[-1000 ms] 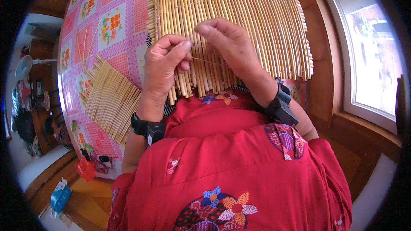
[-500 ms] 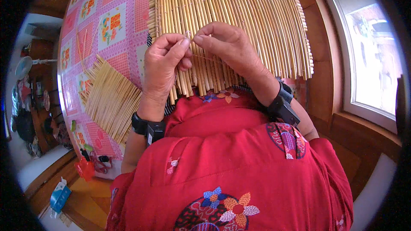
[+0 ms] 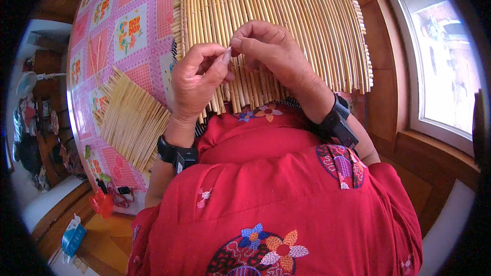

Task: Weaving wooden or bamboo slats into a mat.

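Note:
A mat of straight yellow reed sticks (image 3: 317, 25), bound by rows of fine stitching, lies before me with its near edge at my lap. Over its lower left part my two hands meet, fingertip to fingertip. My left hand (image 3: 199, 76) is closed, thumb and forefinger pinched. My right hand (image 3: 273, 53) pinches at the same spot, its fingertips touching or almost touching the left thumb. What sits between the fingertips is very small; it appears to be the thin thread seen a moment earlier, mostly hidden now.
To the left, a bundle of thinner cut sticks (image 3: 133, 117) lies on a pink patterned tablecloth (image 3: 148, 30). A red plastic item (image 3: 101, 203) sits at the table's near corner. Below it is a blue-and-white box (image 3: 73, 236). A window (image 3: 442, 61) stands at the right.
My left hand has lowered slightly, while my right hand has risen a little and its fingertips have come against the left ones. The thread below my right hand no longer shows clearly.

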{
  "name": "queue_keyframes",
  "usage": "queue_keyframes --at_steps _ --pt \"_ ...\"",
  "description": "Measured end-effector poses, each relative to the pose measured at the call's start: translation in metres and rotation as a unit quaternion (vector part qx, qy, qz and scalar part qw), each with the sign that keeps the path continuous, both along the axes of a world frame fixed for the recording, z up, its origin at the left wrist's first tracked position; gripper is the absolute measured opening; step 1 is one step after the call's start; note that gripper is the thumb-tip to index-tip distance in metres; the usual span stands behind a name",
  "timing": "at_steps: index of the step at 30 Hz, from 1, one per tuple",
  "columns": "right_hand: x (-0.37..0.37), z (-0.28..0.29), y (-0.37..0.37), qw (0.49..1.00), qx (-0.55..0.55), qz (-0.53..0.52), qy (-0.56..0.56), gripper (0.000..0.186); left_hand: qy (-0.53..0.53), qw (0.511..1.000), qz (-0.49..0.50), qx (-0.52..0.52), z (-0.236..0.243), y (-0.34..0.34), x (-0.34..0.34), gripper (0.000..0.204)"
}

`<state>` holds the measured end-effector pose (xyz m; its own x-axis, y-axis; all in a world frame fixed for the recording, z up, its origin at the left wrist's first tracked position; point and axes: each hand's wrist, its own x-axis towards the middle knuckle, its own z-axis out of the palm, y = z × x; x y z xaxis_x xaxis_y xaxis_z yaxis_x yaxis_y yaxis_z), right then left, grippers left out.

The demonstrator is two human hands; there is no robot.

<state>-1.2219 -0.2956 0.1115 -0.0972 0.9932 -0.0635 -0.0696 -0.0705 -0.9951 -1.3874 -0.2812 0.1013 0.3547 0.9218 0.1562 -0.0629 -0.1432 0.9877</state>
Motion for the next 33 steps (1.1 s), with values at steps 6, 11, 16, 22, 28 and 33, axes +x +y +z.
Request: queue_keyframes --at_steps 6,11,16,22,28,33 --pt "-0.002 0.002 0.001 0.999 0.007 -0.008 -0.041 0.018 0.044 0.999 0.006 0.022 0.000 0.001 0.001 0.007" --pt "-0.001 0.008 0.002 0.997 -0.032 -0.002 -0.069 0.022 0.109 0.985 0.027 0.131 -0.001 0.003 0.001 0.008" --pt "0.002 0.015 -0.004 0.998 -0.009 0.037 -0.048 0.030 0.130 0.970 0.088 0.188 -0.007 0.003 0.005 0.009" --pt "-0.002 0.002 -0.001 0.998 0.040 0.044 -0.013 0.029 0.169 0.949 0.116 0.238 -0.007 0.007 0.005 0.007" --pt "0.001 0.009 0.002 0.999 -0.008 0.027 -0.036 0.024 0.147 0.959 0.101 0.218 -0.012 0.004 0.003 0.008" --pt "0.003 0.006 0.004 0.998 -0.041 0.033 0.020 0.023 0.023 0.999 0.035 -0.024 -0.002 0.000 0.002 0.008"
